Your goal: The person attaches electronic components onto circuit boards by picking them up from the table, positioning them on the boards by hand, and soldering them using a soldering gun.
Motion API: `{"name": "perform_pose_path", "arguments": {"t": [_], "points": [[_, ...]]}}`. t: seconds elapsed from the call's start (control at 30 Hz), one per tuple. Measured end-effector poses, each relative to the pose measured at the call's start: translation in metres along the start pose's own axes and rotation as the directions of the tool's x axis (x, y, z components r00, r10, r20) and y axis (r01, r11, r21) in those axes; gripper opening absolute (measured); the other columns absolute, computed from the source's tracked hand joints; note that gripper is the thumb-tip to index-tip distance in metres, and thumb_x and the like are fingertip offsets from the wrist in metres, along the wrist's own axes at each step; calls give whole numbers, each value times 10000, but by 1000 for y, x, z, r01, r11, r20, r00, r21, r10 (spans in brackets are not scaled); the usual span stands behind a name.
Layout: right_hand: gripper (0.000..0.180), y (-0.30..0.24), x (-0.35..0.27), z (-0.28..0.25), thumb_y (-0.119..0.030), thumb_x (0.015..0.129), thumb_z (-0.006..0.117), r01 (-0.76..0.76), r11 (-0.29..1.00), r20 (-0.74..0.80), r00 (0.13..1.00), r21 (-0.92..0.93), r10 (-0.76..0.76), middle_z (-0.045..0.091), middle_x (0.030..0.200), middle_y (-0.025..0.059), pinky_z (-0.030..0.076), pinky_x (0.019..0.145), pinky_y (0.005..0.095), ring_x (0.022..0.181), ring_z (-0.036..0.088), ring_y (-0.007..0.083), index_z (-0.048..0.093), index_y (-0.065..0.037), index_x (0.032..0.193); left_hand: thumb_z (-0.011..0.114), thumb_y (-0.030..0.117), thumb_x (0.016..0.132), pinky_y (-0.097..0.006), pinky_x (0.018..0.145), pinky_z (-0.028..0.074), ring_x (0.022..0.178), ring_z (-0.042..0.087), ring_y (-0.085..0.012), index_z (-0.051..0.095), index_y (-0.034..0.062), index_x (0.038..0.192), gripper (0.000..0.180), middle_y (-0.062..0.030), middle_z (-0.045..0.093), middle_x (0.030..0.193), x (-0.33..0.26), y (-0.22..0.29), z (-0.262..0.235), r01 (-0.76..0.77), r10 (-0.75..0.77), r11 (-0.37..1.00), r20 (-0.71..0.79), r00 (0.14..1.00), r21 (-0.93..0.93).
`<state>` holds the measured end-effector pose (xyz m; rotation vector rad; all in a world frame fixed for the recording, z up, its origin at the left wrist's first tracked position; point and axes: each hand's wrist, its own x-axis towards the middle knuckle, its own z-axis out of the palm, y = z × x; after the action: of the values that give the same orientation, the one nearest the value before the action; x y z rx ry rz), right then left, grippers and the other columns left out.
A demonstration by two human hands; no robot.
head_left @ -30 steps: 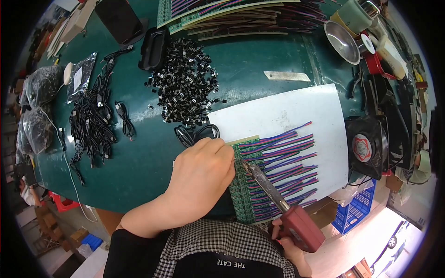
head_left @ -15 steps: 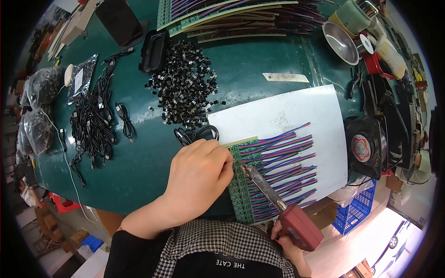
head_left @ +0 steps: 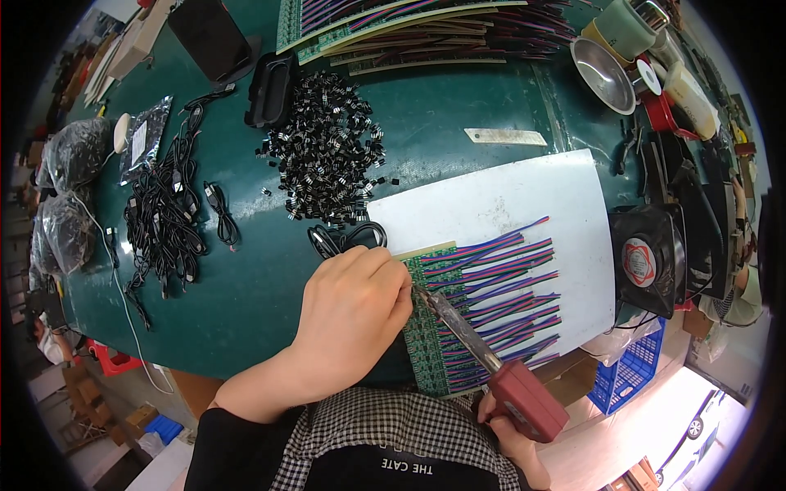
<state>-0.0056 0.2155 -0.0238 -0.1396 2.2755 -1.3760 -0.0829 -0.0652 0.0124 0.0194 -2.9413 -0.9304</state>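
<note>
My left hand (head_left: pixel 352 307) is closed in a pinch at the left edge of a green circuit board panel (head_left: pixel 430 360). A coiled black cable (head_left: pixel 326 239) comes out from behind its knuckles; the fingertips and the cable's end are hidden. Rows of blue, red and dark wires (head_left: pixel 512 286) stick out from the panel's right side. My right hand (head_left: pixel 509 438) grips a soldering iron (head_left: pixel 530 401) by its dark red handle, which partly covers the fingers. The iron's metal shaft slants up and left, its tip close to my left fingers over the board.
Under the wires lies a white sheet (head_left: pixel 508 196), with a flat blade (head_left: pixel 505 137) beyond it. Small black parts (head_left: pixel 327 147) are heaped left of it, beside bundled black cables (head_left: pixel 168 213). More wired panels (head_left: pixel 409 33) lie at the back. A fan (head_left: pixel 647 260) and metal bowl (head_left: pixel 602 75) stand right.
The soldering iron has shifted slightly left, its tip now nearer my left fingers. My left hand and the board stay almost in place.
</note>
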Motion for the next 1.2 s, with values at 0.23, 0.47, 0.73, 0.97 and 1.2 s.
{"name": "perform_pose_path", "arguments": {"t": [0.23, 0.47, 0.73, 0.97, 1.2], "points": [[376, -20, 9, -2, 29, 573, 695, 35, 999, 11, 999, 20, -35, 644, 830, 106, 495, 548, 273, 617, 626, 210, 636, 3, 943, 639, -3, 659, -344, 570, 404, 627, 509, -231, 532, 45, 691, 121, -56, 484, 643, 3, 2, -2, -10, 9, 1000, 30, 999, 11], [418, -30, 13, 0, 81, 591, 646, -60, 916, -7, 998, 398, 68, 640, 816, 73, 453, 517, 207, 596, 593, 108, 581, 57, 1003, 631, -7, 665, -342, 571, 411, 628, 511, -233, 527, 38, 687, 115, -62, 488, 645, 4, 3, -2, -5, 5, 1000, 43, 999, 11], [559, -34, 12, -1, -199, 720, 766, -75, 755, 16, 996, 652, 85, 638, 925, 128, 465, 549, 249, 615, 592, 159, 483, 90, 1106, 635, 12, 661, -346, 571, 409, 618, 516, -230, 532, 45, 675, 108, -57, 495, 636, 5, 5, -4, -14, 12, 998, 41, 999, 56], [621, -35, 9, -1, -205, 722, 773, -96, 679, 16, 992, 728, 123, 621, 985, 162, 472, 584, 261, 657, 593, 180, 445, 93, 1157, 639, 16, 657, -343, 557, 398, 610, 515, -220, 532, 52, 672, 114, -44, 492, 622, 2, 4, -3, -33, 33, 997, 12, 999, 70], [619, -31, 9, -3, -198, 731, 767, -64, 713, 13, 997, 698, 76, 619, 996, 163, 476, 590, 258, 673, 596, 181, 441, 86, 1174, 667, 27, 658, -325, 593, 407, 640, 512, -207, 578, 53, 714, 109, -33, 506, 667, -4, -10, 6, -108, 104, 993, -76, 992, -42]]}}
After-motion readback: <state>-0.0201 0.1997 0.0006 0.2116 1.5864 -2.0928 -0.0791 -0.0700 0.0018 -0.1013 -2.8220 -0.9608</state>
